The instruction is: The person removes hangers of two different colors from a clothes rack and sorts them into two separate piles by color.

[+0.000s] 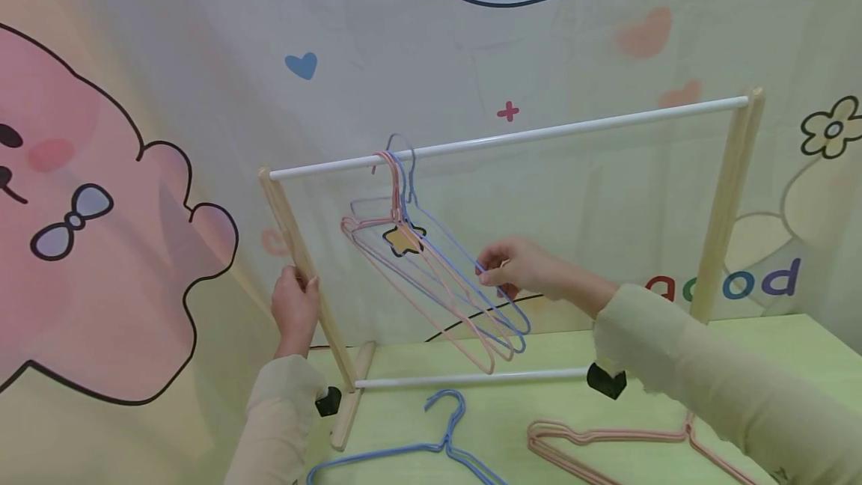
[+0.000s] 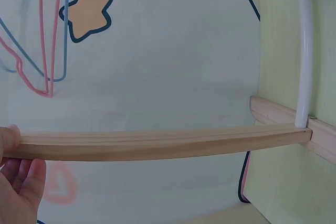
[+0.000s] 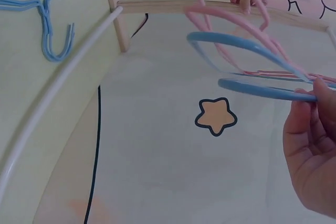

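Several thin hangers, pink (image 1: 373, 222) and blue (image 3: 241, 45), hang by their hooks near the left end of a rack's white top rail (image 1: 539, 137). My right hand (image 1: 521, 268) pinches the sloping side of the rearmost blue hanger (image 3: 257, 89) between thumb and fingers. This hanger stands slightly apart from the others and its hook is over the rail. With thumb and fingers around it, my left hand (image 1: 295, 309) grips the rack's left wooden post (image 2: 157, 145) partway up.
On the pale green table (image 1: 761, 350) lie blue hangers (image 1: 387, 452) at front left and stacked pink hangers (image 1: 619, 436) at front right. A white lower bar (image 1: 471, 379) joins the rack's feet. Behind hangs a printed curtain (image 1: 606, 200). The right post (image 1: 727, 208) stands beyond my right arm.
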A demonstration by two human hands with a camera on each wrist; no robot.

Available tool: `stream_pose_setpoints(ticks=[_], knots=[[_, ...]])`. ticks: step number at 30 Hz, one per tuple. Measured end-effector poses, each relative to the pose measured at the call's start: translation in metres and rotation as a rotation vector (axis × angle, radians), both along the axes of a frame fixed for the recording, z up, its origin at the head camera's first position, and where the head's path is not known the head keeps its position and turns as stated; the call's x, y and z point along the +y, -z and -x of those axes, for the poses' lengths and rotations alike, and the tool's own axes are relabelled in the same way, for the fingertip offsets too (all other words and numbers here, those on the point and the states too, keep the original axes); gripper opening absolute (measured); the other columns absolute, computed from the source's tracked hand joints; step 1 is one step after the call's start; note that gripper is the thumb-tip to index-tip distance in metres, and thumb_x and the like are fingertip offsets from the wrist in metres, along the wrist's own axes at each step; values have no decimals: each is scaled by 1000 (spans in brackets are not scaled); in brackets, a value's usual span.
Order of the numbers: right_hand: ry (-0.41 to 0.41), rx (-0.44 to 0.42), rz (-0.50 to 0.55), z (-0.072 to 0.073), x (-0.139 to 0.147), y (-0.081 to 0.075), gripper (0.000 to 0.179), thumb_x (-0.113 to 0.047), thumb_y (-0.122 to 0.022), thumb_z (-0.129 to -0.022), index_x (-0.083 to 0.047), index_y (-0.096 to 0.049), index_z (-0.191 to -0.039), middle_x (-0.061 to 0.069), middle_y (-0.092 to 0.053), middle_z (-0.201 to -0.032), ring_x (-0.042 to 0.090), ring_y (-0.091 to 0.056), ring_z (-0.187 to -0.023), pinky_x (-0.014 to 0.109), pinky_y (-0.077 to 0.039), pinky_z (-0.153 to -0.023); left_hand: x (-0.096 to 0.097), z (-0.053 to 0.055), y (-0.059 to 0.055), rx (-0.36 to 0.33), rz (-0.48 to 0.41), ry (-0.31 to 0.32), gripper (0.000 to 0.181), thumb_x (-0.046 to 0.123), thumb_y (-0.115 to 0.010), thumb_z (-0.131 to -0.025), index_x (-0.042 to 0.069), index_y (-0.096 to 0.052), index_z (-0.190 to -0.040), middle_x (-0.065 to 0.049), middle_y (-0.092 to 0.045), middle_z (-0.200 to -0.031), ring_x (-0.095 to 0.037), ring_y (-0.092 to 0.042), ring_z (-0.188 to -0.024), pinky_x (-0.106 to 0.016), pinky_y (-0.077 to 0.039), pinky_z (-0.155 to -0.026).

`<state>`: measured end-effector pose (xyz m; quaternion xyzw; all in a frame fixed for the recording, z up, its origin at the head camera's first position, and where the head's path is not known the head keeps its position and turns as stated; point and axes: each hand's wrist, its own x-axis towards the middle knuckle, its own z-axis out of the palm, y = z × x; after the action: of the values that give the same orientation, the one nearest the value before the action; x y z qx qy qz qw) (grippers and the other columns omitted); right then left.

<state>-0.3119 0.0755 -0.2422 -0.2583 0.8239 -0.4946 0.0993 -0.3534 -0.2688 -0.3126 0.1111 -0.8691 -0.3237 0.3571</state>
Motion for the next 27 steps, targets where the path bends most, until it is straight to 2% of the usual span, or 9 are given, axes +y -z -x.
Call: stream_pose_setpoints(ticks=[8,19,27], knots=[[63,69,-9,-4,23,-14,8,-3,-54,-85,3,-53,-90,1,-50,-71,14,-49,-56,26,-45,-54,0,-1,-1,5,5,-3,21,14,-55,-86,-2,-48,-96,-20,-54,-86,-33,-50,-79,-44,-39,-72],[86,121,-58,-9,75,-1,7,-2,-54,-84,3,-53,-88,2,-49,-70,16,-50,-56,25,-43,-52,2,-2,-1,-2,18,4,21,14,-55,-86,-3,-48,-98,-21,-53,-87,-34,-50,-80,-45,-38,-72],[75,94,-57,-15,101,6,13,-5,-56,-84,5,-53,-90,-1,-51,-69,11,-49,-55,24,-44,-53,2,-3,-2,-10,7,2,21,14,-55,-86,-3,-48,-98,-21,-53,-88,-34,-50,-81,-46,-39,-72]])
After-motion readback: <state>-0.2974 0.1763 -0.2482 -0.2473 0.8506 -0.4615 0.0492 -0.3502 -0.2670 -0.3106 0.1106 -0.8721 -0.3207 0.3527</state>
